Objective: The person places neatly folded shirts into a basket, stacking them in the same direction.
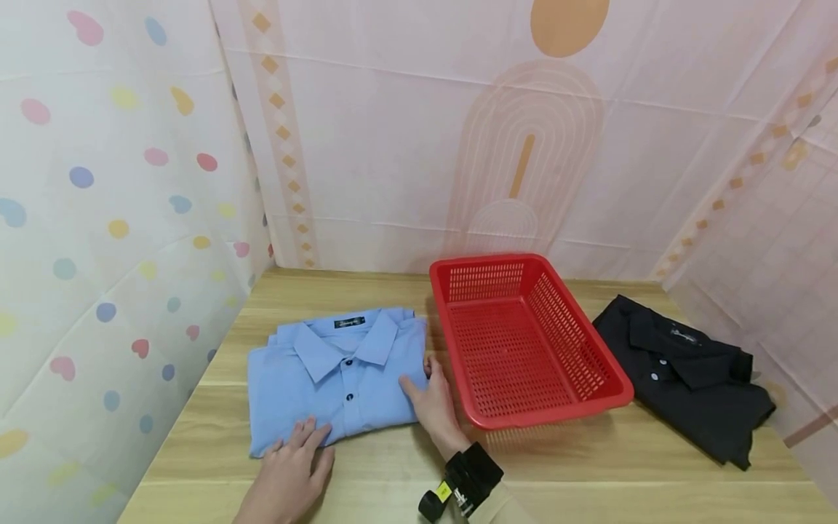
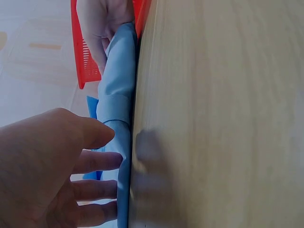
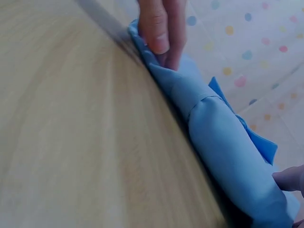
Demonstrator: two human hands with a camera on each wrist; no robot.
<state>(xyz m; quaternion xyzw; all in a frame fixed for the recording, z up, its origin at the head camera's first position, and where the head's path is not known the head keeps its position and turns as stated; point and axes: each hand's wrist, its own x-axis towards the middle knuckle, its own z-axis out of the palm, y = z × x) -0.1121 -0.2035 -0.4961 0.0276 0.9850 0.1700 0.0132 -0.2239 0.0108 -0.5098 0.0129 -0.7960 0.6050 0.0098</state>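
A light blue collared shirt (image 1: 382, 378) lies folded on the wooden table, its collar and dark buttons facing up. My left hand (image 1: 291, 466) rests on its front edge, left of the middle. In the left wrist view, the fingers (image 2: 97, 190) of that hand are nearly straight and touch the cloth. At the shirt's right edge, my right hand (image 1: 437, 407) grips the folded cloth, thumb on top and fingers curled at the side. The right wrist view shows the thick front fold (image 3: 223, 147) of the shirt, with the right thumb (image 3: 289, 179) against it.
A red plastic basket (image 1: 474, 416) with slotted walls stands just right of the blue shirt. Beyond it, a folded black shirt (image 1: 694, 386) lies at the table's right side. Patterned curtains (image 1: 366, 145) hang behind and on both sides of the table (image 1: 373, 484).
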